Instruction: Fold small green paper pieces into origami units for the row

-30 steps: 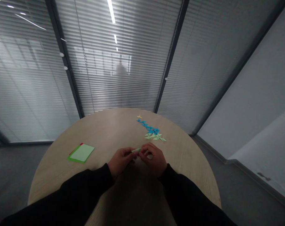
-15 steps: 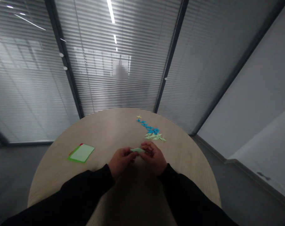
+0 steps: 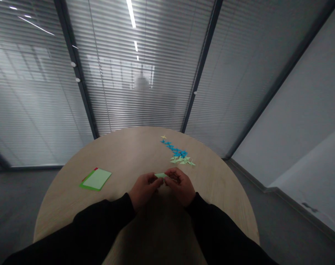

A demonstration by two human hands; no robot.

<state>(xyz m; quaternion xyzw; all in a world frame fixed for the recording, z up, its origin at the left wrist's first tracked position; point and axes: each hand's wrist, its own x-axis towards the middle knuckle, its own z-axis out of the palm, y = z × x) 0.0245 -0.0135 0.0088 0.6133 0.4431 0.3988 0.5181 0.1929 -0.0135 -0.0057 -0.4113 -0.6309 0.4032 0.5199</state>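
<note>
Between my two hands is a small piece of folded pale green paper (image 3: pixel 160 175), near the front middle of the round table. My left hand (image 3: pixel 144 189) pinches its left side between thumb and fingers. On the other side my right hand (image 3: pixel 181 186) grips it, fingers curled over and thumb against the near edge. Part of the paper is hidden behind the fingers. Just beyond my right hand lies a cluster of pale green folded paper pieces (image 3: pixel 183 161), touching a trail of blue folded paper pieces (image 3: pixel 176 150).
A yellow folded piece (image 3: pixel 163 137) lies at the far end of the blue trail. To the left, a stack of square paper sheets (image 3: pixel 97 179) in pale green, green and red rests on the wooden table (image 3: pixel 123 147). Blinds (image 3: pixel 145 106) hang behind the table.
My right thumb and fingers have shifted slightly left over the folded paper, so less of it shows. Both hands keep their hold; the other papers lie unmoved.
</note>
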